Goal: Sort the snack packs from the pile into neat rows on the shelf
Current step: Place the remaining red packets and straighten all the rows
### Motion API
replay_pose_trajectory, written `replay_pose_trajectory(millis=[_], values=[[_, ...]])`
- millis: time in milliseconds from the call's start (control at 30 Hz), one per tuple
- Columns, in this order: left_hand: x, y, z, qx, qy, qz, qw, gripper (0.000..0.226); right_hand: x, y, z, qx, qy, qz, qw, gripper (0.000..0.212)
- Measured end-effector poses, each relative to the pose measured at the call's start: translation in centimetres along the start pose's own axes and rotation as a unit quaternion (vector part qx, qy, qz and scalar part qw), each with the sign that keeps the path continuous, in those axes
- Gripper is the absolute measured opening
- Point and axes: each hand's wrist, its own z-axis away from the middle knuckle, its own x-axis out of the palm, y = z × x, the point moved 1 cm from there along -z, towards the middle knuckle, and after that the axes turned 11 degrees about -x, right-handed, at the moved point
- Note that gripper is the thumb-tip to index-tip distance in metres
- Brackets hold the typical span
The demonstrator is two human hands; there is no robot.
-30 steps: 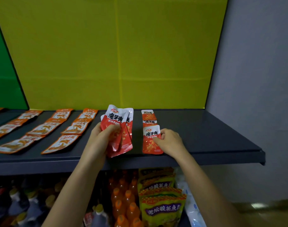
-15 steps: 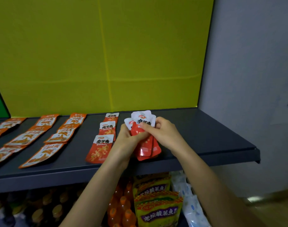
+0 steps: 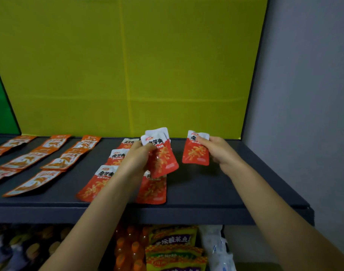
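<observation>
My left hand (image 3: 137, 158) is shut on a small stack of red-and-white snack packs (image 3: 163, 153), held upright above the dark shelf (image 3: 206, 190). To its right, my right hand (image 3: 219, 151) pinches a single red pack (image 3: 196, 151) by its top corner, just over the shelf. A row of three red packs (image 3: 97, 182) lies flat to the left of my left arm. One more red pack (image 3: 153, 188) lies below the stack, near the front edge.
Rows of orange-and-white packs (image 3: 55, 161) cover the shelf's left part. A yellow back panel (image 3: 128, 65) and a grey side wall (image 3: 304, 94) bound the shelf. Below it stand orange bottles (image 3: 128, 249) and yellow bags (image 3: 173, 243).
My right hand has pulled one pack off the stack and carried it to the right. A pack now lies flat on the shelf below the stack. The view has shifted slightly.
</observation>
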Motion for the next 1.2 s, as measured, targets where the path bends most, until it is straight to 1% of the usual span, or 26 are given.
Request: replay_pose_trajectory(millis=[100, 133, 200, 233, 300, 333, 367, 467, 600, 733, 833, 967, 1000, 1033, 1100, 1167, 1200], values=[[-1.0, 0.9, -1.3, 0.012, 0.035, -0.009, 0.999, 0.015, -1.5, 0.9, -1.9, 0.042, 0.013, 0.029, 0.999, 0.023], [-1.2, 1.0, -1.6, 0.012, 0.043, -0.013, 0.999, 0.021, -1.8, 1.5, -2.5, 0.056, 0.008, 0.046, 0.997, 0.023], [-1.3, 1.0, -2.2, 0.006, 0.054, -0.027, 0.998, 0.032, -2.0, 2.4, -3.5, 0.076, -0.007, 0.099, 0.992, 0.014], [-1.3, 0.9, -2.4, 0.005, 0.055, -0.039, 0.998, 0.031, -2.0, 2.8, -4.1, 0.075, -0.014, 0.133, 0.988, 0.011], [-0.9, 0.7, -2.6, 0.006, 0.040, -0.069, 0.997, 0.015, -1.7, 3.6, -5.3, 0.058, -0.018, 0.193, 0.979, 0.013], [-0.7, 0.7, -2.6, 0.007, 0.032, -0.079, 0.996, 0.010, -1.6, 3.9, -5.9, 0.055, -0.018, 0.224, 0.973, 0.014], [-0.5, 0.6, -2.7, 0.009, 0.025, -0.085, 0.996, 0.012, -1.5, 4.1, -6.4, 0.051, -0.019, 0.254, 0.966, 0.012], [-0.1, 0.5, -3.1, 0.012, 0.008, -0.084, 0.996, 0.008, -1.3, 4.7, -7.3, 0.042, -0.005, 0.336, 0.941, 0.026], [0.5, 0.4, -2.9, 0.010, 0.008, -0.068, 0.998, 0.007, -1.2, 5.4, -8.2, 0.039, 0.001, 0.405, 0.913, 0.032], [1.3, 0.3, -2.9, 0.017, -0.003, -0.060, 0.998, 0.013, -1.0, 5.6, -8.5, 0.024, 0.019, 0.462, 0.887, 0.042], [1.4, -0.1, -3.1, 0.013, -0.009, -0.067, 0.998, 0.028, -0.8, 5.7, -8.5, 0.006, 0.014, 0.507, 0.862, 0.043], [1.4, -0.6, -3.2, 0.013, -0.006, -0.102, 0.995, 0.041, -1.1, 5.4, -8.0, -0.011, 0.014, 0.572, 0.820, 0.045], [1.5, -0.6, -3.1, 0.013, -0.007, -0.109, 0.994, 0.042, -1.1, 4.9, -7.8, -0.024, 0.021, 0.567, 0.823, 0.047], [1.6, -0.7, -2.9, 0.013, -0.010, -0.112, 0.994, 0.042, -1.1, 4.3, -7.5, -0.039, 0.025, 0.546, 0.836, 0.050], [2.0, -0.8, -2.5, 0.016, -0.020, -0.113, 0.993, 0.041, -1.1, 2.5, -6.7, -0.063, 0.012, 0.471, 0.880, 0.061], [2.7, -1.0, -1.7, 0.023, -0.030, -0.119, 0.992, 0.038, -1.0, 0.8, -5.2, -0.070, -0.040, 0.390, 0.917, 0.068], [3.2, -1.0, -1.2, 0.033, -0.035, -0.122, 0.991, 0.037, -1.0, 0.1, -4.1, -0.074, -0.073, 0.368, 0.924, 0.070]])
